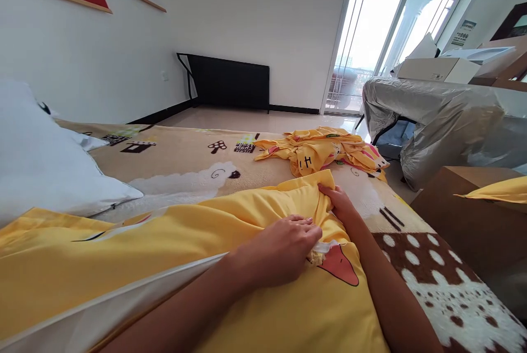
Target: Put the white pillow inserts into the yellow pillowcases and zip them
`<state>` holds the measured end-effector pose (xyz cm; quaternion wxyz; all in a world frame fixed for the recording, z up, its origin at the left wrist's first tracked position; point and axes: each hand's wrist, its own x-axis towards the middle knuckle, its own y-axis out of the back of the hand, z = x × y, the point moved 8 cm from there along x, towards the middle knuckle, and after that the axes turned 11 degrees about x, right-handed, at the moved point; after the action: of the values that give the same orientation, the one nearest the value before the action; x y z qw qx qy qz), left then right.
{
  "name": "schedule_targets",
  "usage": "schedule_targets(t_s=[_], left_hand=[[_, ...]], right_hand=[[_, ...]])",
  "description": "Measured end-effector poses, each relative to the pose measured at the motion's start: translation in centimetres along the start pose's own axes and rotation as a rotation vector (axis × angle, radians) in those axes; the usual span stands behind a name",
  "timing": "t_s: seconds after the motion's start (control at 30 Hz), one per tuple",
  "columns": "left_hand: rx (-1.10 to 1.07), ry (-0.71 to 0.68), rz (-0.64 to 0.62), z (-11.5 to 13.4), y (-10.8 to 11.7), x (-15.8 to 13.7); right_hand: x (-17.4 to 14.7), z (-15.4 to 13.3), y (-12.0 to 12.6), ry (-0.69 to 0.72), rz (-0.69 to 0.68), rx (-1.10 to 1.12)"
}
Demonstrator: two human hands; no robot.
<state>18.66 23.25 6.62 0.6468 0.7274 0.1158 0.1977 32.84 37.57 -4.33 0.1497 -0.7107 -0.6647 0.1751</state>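
A yellow printed pillowcase [197,221] spreads across the near side of the bed, with a long white-edged opening [135,292] along it. My left hand [290,246] is closed on its bunched cloth, palm down, with the fingertips partly hidden. Just beyond, my right hand [335,199] pinches the raised far corner between thumb and fingers. Beside my left wrist a small white and pale-yellow tuft [319,254] shows next to a pink print [341,266]. What fills the pillowcase is mostly hidden.
A crumpled yellow cloth [308,158] lies on the patterned blanket [185,150]. At the left is a white pillow [45,161]. Right of the bed stand a cardboard box [465,205] and plastic-wrapped furniture [444,106]. A black folded frame [228,81] leans against the wall.
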Motion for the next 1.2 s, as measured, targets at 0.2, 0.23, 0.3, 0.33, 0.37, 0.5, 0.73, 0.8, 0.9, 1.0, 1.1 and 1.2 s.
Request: schedule_targets(t_s=[0.2,0.23,0.3,0.33,0.37,0.5,0.73,0.8,0.9,1.0,1.1,1.2], left_hand=[[-0.102,0.121,-0.102,-1.1,1.6,-0.6],[-0.103,0.124,-0.112,-1.2,1.8,-0.8],[-0.094,0.125,-0.133,-1.3,1.9,-1.1],[-0.090,0.124,-0.142,-1.4,1.9,-1.2],[-0.088,0.121,-0.152,-1.5,1.9,-1.3],[-0.128,0.117,-0.263,-2.5,1.6,-1.7],[-0.242,0.144,-0.412,-2.4,3.6,-2.7],[-0.356,0.182,-0.451,-2.2,4.9,-3.9],[-0.629,0.273,-0.390,-2.7,8.0,-4.5],[-0.661,0.484,-0.042,-5.6,11.5,-2.4],[-0.431,0.584,0.164,-7.7,11.9,1.3],[-0.358,0.494,0.042,-7.4,8.6,5.5]], right_hand=[[0.4,-1.3,0.7,0.103,0.040,-0.013],[0.4,-1.5,0.7,0.114,0.046,-0.006],[0.2,-2.0,0.6,0.140,0.066,0.006],[0.1,-2.3,0.4,0.153,0.077,0.015],[0.0,-2.7,0.3,0.172,0.089,0.014],[-1.0,-4.8,-0.9,0.283,0.083,-0.179],[-3.7,-9.0,-3.6,0.572,0.030,-0.361],[-4.2,-9.8,-3.5,0.618,0.069,-0.342],[-5.0,-10.8,-3.4,0.649,0.106,-0.286],[-6.0,-11.8,-3.4,0.662,0.119,-0.211],[-7.1,-12.5,-3.8,0.647,0.111,-0.138],[-8.2,-13.0,-3.9,0.636,0.129,-0.073]])
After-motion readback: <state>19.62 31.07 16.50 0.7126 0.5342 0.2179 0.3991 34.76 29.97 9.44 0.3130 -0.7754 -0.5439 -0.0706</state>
